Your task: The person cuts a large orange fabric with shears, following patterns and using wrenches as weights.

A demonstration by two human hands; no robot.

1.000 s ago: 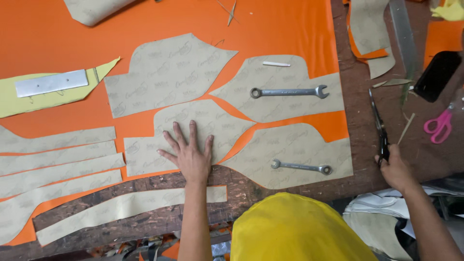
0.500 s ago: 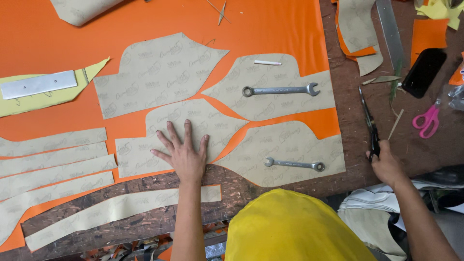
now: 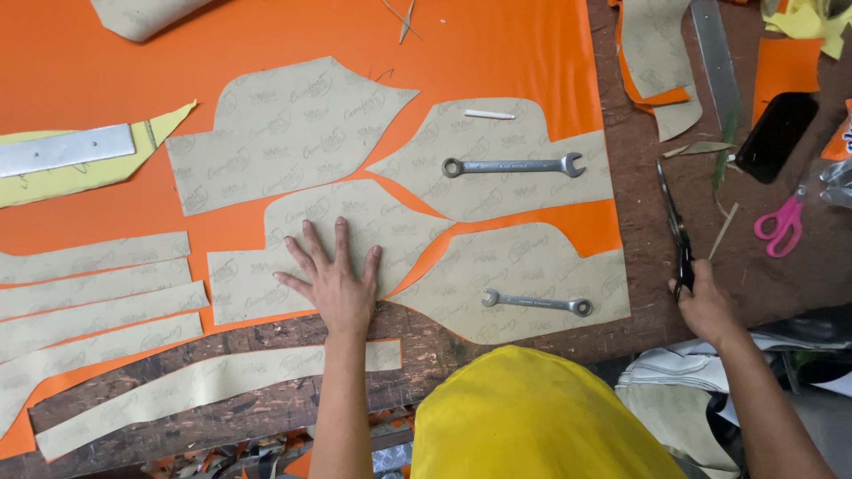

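Little is changed since the earlier frame: both hands are kept in place. At far left, a metal ruler (image 3: 64, 149) on yellow sheet is cut off by the frame edge. Left hand (image 3: 335, 282) is pressed flat, fingers spread, on a tan pattern piece (image 3: 355, 235) laid over orange material (image 3: 266, 35). Two wrenches (image 3: 513, 166) (image 3: 537, 302) are seen weighting neighbouring pieces. Right hand (image 3: 706, 306) is closed around black scissors (image 3: 674, 226) on bare table; the handles are hidden in the grip. Pink scissors (image 3: 781, 222) lie further right.
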